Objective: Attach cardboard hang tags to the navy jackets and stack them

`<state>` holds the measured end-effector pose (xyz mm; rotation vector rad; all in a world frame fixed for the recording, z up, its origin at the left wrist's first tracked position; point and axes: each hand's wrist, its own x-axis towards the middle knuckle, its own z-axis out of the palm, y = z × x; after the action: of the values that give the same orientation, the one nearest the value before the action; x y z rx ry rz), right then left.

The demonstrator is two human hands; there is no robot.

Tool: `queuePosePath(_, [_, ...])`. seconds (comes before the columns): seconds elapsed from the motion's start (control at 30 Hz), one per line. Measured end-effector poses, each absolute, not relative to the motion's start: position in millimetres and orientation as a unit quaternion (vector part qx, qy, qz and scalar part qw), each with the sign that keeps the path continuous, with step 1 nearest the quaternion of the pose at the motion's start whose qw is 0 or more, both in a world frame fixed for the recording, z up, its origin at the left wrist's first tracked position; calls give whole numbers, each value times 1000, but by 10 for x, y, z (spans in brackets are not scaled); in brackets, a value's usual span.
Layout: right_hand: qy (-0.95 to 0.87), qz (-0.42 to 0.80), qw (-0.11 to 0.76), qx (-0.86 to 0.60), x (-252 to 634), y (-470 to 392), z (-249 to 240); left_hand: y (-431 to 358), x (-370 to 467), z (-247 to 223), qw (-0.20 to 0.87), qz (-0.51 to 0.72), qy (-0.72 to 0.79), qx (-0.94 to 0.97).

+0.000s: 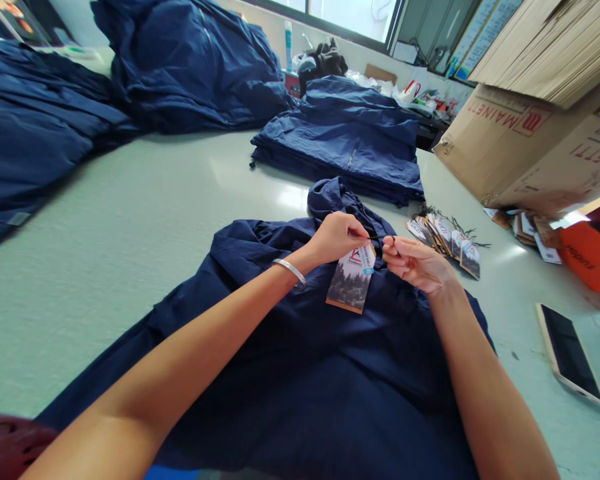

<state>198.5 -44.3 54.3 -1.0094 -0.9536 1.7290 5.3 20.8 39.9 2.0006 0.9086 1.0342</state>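
Note:
A navy hooded jacket lies spread out in front of me, its hood pointing away. Over its upper part hangs a printed hang tag with a forest picture. My left hand, with a bracelet on its wrist, pinches a thin black cord just above the tag. The cord's other end is between the fingertips of my right hand, a short gap away. The tag's top edge is partly hidden by my left fingers.
Behind the jacket lies a folded navy stack. Several loose tags, a phone and an orange bag are on the right, below a cardboard box. Navy garment piles fill the back left.

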Motion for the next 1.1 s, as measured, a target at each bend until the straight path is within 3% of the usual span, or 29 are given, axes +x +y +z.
queuePosePath(0.17, [-292,692,546,-372,1926,-373,447,185,114,311,517,438,358,642])
queuePosePath(0.3, [-302,671,574,-358,1862,-349,402,152,142,279,565,441,357,599])
queuePosePath(0.53, [-437,561,555,-432,1770,-364,380,110,166,252,551,435,355,618])
queuePosePath(0.87, [-648,281,496,-505,1698,-330,315,145,180,155,528,435,343,644])
queuePosePath(1.1, [-691,195,457,-524,1726,-328,286,139,160,180,531,423,355,643])
